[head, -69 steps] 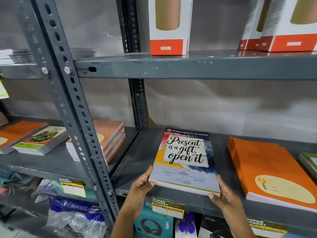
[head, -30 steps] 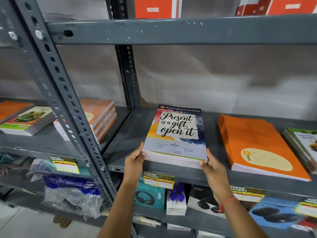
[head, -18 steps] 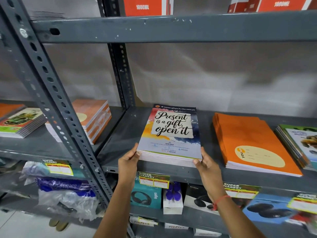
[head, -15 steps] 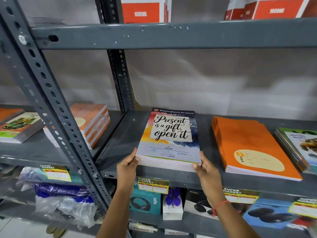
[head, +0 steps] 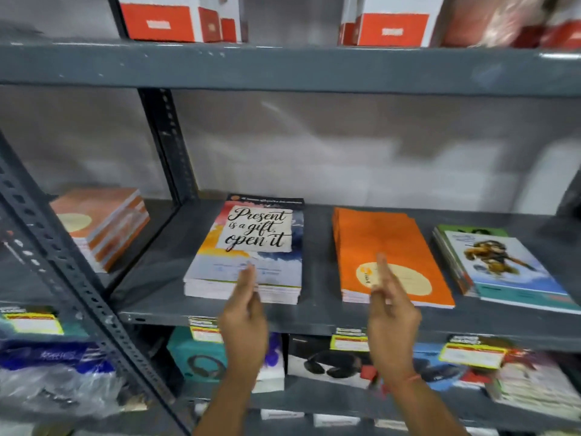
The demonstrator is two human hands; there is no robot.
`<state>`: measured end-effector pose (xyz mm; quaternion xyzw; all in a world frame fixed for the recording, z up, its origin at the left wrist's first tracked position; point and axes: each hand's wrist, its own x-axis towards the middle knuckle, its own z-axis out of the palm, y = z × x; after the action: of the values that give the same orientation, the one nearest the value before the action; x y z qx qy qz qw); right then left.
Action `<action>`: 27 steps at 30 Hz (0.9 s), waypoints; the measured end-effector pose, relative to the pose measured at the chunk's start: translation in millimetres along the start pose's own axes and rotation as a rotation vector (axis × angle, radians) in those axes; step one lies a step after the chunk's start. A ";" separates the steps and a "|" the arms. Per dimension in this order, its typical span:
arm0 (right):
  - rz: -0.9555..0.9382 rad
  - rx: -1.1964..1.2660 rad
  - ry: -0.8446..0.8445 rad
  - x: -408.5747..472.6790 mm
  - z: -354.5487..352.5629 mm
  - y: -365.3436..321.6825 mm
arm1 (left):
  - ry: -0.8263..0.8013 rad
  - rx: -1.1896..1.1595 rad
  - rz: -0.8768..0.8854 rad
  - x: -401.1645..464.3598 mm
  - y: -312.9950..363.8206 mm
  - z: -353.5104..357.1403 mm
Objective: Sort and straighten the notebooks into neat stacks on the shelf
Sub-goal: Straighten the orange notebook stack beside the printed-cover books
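Two hands are raised in front of the shelf [head: 314,319], both empty, fingers extended and loosely together, palms facing each other. Left hand [head: 243,322] overlaps the front edge of the gift stack [head: 251,250] in this view; whether it touches cannot be told, as the hand is blurred. Right hand [head: 390,316] is before the near edge of the orange stack [head: 383,247]; contact likewise unclear. Gift stack lies flat on the shelf, left of centre, edges fairly even, near edge just behind the shelf lip. Orange stack lies to its right, apart from it, its upper books fanned slightly at the far end. Third stack [head: 500,265], illustrated cover, sits further right, also fanned. Orange-and-white books [head: 103,225] are piled in the neighbouring bay, beyond the upright [head: 166,146]. Price tags [head: 349,339] line the shelf lip.
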<state>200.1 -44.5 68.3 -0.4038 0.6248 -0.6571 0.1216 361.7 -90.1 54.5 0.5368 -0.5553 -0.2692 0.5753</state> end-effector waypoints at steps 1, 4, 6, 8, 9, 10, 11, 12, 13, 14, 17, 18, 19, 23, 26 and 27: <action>-0.033 0.009 0.087 12.0 -20.9 6.3 | -0.098 -0.031 0.005 -13.1 11.4 21.5; 0.074 0.082 0.241 50.1 -71.4 32.1 | -0.303 -0.140 -0.079 -34.0 30.9 75.4; 0.217 0.108 0.174 66.8 -96.1 49.7 | -0.322 -0.218 -0.225 -37.3 38.6 100.8; 0.330 0.097 -0.009 74.5 -108.0 65.6 | -0.299 -0.268 -0.357 -39.4 43.5 115.1; 0.365 0.072 -0.117 76.5 -112.6 71.9 | -0.291 -0.292 -0.392 -44.0 47.6 122.5; 0.381 0.033 -0.217 75.7 -114.2 76.8 | -0.297 -0.321 -0.414 -48.9 51.3 127.2; 0.385 0.007 -0.303 74.8 -116.8 81.2 | -0.302 -0.339 -0.430 -55.7 55.0 132.6; 0.386 -0.001 -0.371 74.4 -118.6 84.6 | -0.303 -0.343 -0.434 -61.3 57.0 136.0; 0.392 0.018 -0.422 75.8 -121.9 85.8 | -0.295 -0.341 -0.432 -64.7 58.7 138.2; 0.403 0.052 -0.472 78.9 -128.5 86.2 | -0.279 -0.343 -0.437 -67.5 58.1 140.9; 0.398 0.151 -0.640 93.3 -146.9 85.1 | -0.295 -0.365 -0.444 -65.4 56.4 137.4; 0.400 0.192 -0.677 97.6 -150.9 86.5 | -0.313 -0.368 -0.449 -62.9 55.0 133.5; 0.407 0.220 -0.691 100.9 -153.7 89.3 | -0.334 -0.377 -0.456 -61.1 52.4 130.3; 0.376 0.188 -0.674 103.3 -152.1 96.5 | -0.396 -0.343 -0.473 -57.7 45.8 124.4; 0.328 0.160 -0.627 102.8 -149.1 99.1 | -0.354 -0.334 -0.463 -55.8 43.9 127.0; 0.314 0.154 -0.627 102.4 -148.5 97.5 | -0.345 -0.324 -0.465 -54.4 44.2 126.7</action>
<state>-0.9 -23.6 33.3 -0.4745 0.5601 -0.5197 0.4371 218.5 -68.8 51.5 0.4971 -0.4574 -0.5650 0.4738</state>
